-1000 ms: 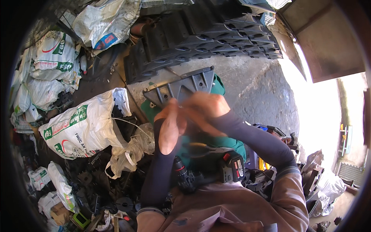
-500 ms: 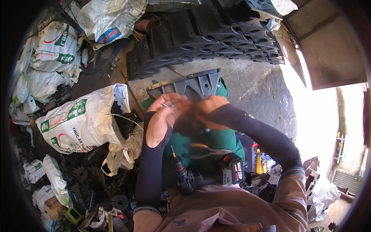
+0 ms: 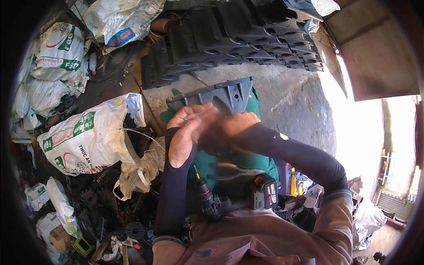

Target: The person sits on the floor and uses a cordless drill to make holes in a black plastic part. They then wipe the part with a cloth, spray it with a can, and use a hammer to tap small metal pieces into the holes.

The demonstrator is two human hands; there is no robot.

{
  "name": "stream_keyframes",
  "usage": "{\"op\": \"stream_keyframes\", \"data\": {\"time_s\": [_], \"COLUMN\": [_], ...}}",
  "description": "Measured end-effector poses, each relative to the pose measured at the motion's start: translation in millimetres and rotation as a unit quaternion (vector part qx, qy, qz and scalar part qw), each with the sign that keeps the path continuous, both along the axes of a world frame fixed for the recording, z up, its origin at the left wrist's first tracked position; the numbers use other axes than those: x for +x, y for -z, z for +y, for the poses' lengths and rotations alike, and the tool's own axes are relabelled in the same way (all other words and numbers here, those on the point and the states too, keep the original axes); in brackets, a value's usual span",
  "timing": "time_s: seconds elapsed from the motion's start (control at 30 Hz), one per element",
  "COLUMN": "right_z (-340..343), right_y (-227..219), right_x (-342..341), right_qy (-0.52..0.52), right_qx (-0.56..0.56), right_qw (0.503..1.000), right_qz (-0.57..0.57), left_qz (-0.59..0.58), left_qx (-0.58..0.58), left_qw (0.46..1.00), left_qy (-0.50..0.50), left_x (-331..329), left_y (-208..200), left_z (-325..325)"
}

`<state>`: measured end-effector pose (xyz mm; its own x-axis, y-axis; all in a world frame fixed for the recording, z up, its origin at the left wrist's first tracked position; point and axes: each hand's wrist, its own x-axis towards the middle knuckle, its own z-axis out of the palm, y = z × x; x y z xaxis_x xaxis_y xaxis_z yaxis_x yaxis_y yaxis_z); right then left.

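Across my lap lies a green cloth [image 3: 201,161] with a dark grey ribbed plastic part [image 3: 225,98] at its far end. My left hand [image 3: 183,132] is turned palm up at the near edge of that part, fingers curled around a small shiny metal piece [image 3: 186,119]. Just to its right, my right hand [image 3: 240,126] is bent over the plastic part, back of the hand up; motion blur and its own knuckles hide the fingertips. Nearer my body rest pliers [image 3: 236,170] with yellow-and-dark handles and a black cordless drill [image 3: 212,201] with a bit fitted.
Stacked black plastic panels [image 3: 229,39] stand beyond the concrete floor [image 3: 291,99]. A white woven sack [image 3: 88,134] lies to the left, more sacks [image 3: 59,48] behind it. Dark plastic pieces [image 3: 97,198] litter the near left. A yellow-handled tool [image 3: 293,182] sits at right.
The blurred fingers between my hands have shifted slightly. The plastic part stays in place on my lap, and the drill and pliers have not moved noticeably.
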<state>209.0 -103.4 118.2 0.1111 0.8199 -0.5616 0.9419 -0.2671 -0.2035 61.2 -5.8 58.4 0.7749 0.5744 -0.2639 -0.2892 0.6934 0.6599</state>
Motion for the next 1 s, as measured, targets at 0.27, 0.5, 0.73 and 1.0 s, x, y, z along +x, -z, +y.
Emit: {"op": "stream_keyframes", "data": {"time_s": [0.27, 0.5, 0.73, 1.0], "right_z": [14.7, -3.6, -2.7, -7.1], "right_y": [-1.5, 10.7, 3.8, 8.5], "right_x": [12.2, -17.2, -26.0, -1.3], "right_qy": [0.034, 0.042, 0.045, -0.031], "right_qx": [0.068, 0.518, 0.499, 0.236], "right_qw": [0.993, 0.839, 0.838, 0.946], "right_qz": [0.087, 0.163, 0.217, 0.221], "left_qz": [-0.043, -0.027, -0.058, 0.255], "left_qx": [-0.037, -0.092, -0.072, 0.061], "left_qw": [0.998, 0.993, 0.992, 0.965], "left_qy": [-0.029, -0.075, -0.092, 0.022], "left_x": [0.6, 1.8, -15.6, -58.1], "left_y": [1.1, -17.9, -31.0, -0.2], "left_z": [1.1, -14.6, -30.6, -32.2]}}
